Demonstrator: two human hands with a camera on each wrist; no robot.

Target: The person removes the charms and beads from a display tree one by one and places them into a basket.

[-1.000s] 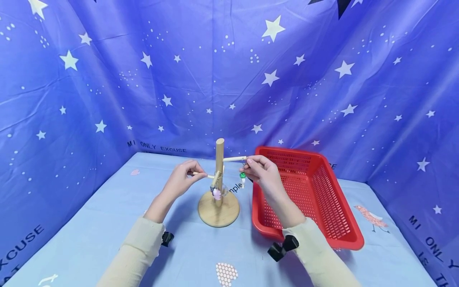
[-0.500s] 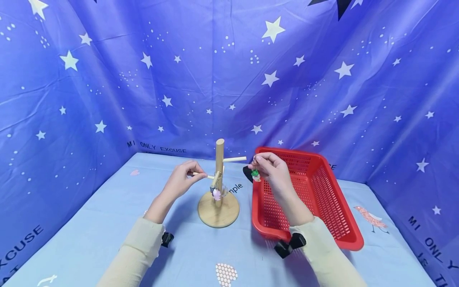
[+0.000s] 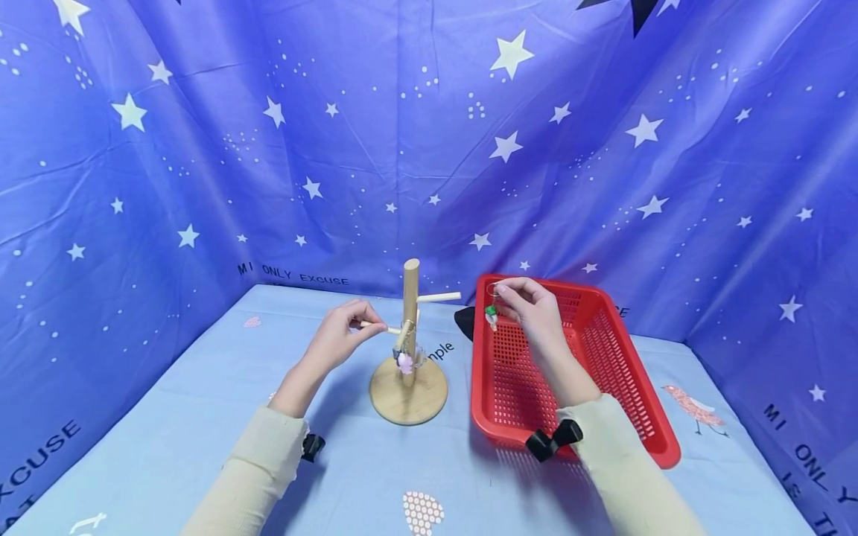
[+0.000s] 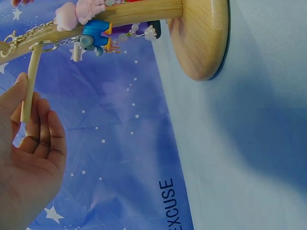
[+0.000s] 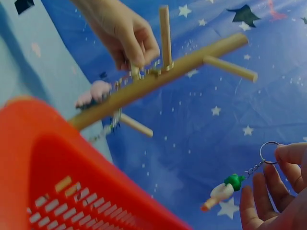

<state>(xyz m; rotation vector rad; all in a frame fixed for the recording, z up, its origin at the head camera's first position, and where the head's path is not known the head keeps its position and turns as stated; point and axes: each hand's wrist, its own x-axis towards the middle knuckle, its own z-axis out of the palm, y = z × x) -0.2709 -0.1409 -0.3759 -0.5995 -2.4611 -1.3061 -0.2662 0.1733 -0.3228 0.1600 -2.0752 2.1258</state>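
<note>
My right hand [image 3: 536,316] pinches the metal ring of a keychain [image 3: 491,316] over the left side of the red basket [image 3: 660,402]. In the right wrist view, a green, white and orange figure [image 5: 233,182] dangles from its chain. My left hand [image 3: 343,335] holds a peg of the wooden stand [image 3: 411,279] between thumb and fingers. On that peg, near the post, hangs a keychain with a blue figure [image 4: 93,36]. Another keychain with a pink figure [image 4: 88,10] hangs beside it. The upper right peg [image 3: 439,297] carries nothing.
The stand's round base [image 3: 409,406] rests on a light blue tablecloth [image 3: 362,476], left of the basket. A dark object [image 3: 465,323] lies at the basket's left edge, partly hidden. Blue star-patterned curtain [image 3: 362,164] surrounds the table.
My right hand has drawn the green-topped keychain off the end of the upper right peg and carried it right, over the basket. The left hand stays on its peg.
</note>
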